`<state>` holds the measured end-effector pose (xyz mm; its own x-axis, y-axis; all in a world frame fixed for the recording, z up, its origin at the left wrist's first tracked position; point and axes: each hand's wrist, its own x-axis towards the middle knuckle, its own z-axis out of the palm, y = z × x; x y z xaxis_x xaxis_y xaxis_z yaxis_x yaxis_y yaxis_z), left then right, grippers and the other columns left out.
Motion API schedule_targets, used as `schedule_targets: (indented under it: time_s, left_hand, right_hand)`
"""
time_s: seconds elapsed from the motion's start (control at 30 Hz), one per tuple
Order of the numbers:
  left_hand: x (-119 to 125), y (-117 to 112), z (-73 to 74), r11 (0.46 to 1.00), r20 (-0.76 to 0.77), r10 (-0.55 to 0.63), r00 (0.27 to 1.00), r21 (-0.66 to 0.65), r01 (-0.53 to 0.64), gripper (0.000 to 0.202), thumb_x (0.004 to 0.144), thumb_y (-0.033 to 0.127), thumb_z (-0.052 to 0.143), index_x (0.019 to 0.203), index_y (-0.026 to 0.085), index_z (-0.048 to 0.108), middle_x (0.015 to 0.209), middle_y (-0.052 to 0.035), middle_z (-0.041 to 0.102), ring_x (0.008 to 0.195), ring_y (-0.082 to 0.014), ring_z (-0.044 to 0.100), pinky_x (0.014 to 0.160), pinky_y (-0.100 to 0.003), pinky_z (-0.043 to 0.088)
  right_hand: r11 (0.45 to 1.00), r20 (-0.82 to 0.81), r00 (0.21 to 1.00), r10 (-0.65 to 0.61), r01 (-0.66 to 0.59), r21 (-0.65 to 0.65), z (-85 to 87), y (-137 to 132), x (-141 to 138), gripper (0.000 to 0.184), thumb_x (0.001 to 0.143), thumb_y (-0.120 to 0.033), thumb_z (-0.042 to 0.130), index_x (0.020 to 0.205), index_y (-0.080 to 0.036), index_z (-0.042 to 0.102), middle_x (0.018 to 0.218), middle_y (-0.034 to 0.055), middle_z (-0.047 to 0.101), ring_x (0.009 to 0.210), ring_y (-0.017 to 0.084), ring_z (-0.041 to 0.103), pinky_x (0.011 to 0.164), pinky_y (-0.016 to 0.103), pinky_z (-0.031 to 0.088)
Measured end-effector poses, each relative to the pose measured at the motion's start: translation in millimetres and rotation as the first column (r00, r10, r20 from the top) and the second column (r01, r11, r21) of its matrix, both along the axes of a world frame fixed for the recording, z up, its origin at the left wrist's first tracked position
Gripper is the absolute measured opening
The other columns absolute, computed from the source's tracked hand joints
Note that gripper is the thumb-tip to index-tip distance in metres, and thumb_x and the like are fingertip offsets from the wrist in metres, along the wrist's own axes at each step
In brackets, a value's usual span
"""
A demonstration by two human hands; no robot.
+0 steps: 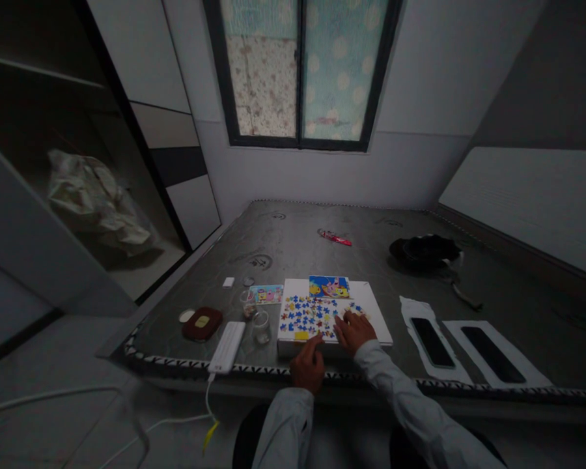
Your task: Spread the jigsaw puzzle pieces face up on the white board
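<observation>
Many small jigsaw puzzle pieces (305, 316), mostly blue with some yellow and red, lie spread over a flat white box (378, 326). My right hand (356, 332) rests over the right part of the box, its fingers apart and reaching down among the pieces. My left hand (307, 366) is at the box's front edge, index finger stretched toward the nearest pieces and the other fingers curled. No piece can be made out in either hand. A cartoon picture card (329, 286) lies at the back of the box, and a yellow piece (301, 336) near its front edge.
Left of the box are a clear cup (262, 327), another small clear container (247, 305), a pink picture card (267, 294), a white power bank (228, 347) with a cable and a brown case (202, 324). Two phones (432, 342) lie on white sheets at right, a black bag (424, 251) behind.
</observation>
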<state>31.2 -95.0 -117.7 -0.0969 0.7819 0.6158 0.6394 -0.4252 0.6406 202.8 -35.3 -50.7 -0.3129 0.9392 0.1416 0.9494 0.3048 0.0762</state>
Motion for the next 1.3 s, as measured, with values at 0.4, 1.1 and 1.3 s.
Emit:
schedule_targets:
  time_s: [0.4, 1.1, 1.3]
  left_hand:
    - [-1, -1, -2.2, 1.0, 0.018, 0.013, 1.0, -0.015, -0.013, 0.044, 0.082, 0.002, 0.044, 0.108, 0.022, 0.072, 0.115, -0.0014, 0.077, 0.105, -0.0147, 0.074, 0.093, -0.026, 0.061]
    - [-1, 1, -5.8, 1.0, 0.03, 0.024, 0.999, -0.019, -0.023, 0.045, 0.084, 0.005, 0.042, 0.113, 0.022, 0.073, 0.113, -0.0024, 0.078, 0.104, -0.0151, 0.074, 0.091, -0.026, 0.062]
    - [-1, 1, -5.1, 1.0, 0.013, 0.011, 1.0, 0.002, -0.011, 0.041, 0.084, 0.004, 0.043, 0.106, 0.022, 0.073, 0.115, -0.0025, 0.078, 0.104, -0.0149, 0.074, 0.09, -0.026, 0.062]
  right_hand:
    - [0.989, -0.013, 0.991, -0.132, 0.131, -0.064, 28.7, 15, 14, 0.042, 0.1, -0.037, 0.039, 0.131, -0.024, 0.064, 0.125, 0.0126, 0.065, 0.109, 0.024, 0.06, 0.089, 0.037, 0.038]
    - [0.989, 0.027, 0.999, 0.021, -0.017, -0.148, 31.7, 54, 32, 0.032, 0.099, -0.037, 0.046, 0.111, -0.031, 0.075, 0.114, 0.0084, 0.07, 0.102, 0.021, 0.063, 0.087, 0.036, 0.037]
    - [0.982, 0.01, 0.998, 0.057, -0.055, -0.18, 36.2, 64, 30, 0.022, 0.091, -0.03, 0.057, 0.105, -0.028, 0.074, 0.116, 0.0061, 0.07, 0.104, 0.02, 0.064, 0.089, 0.035, 0.037]
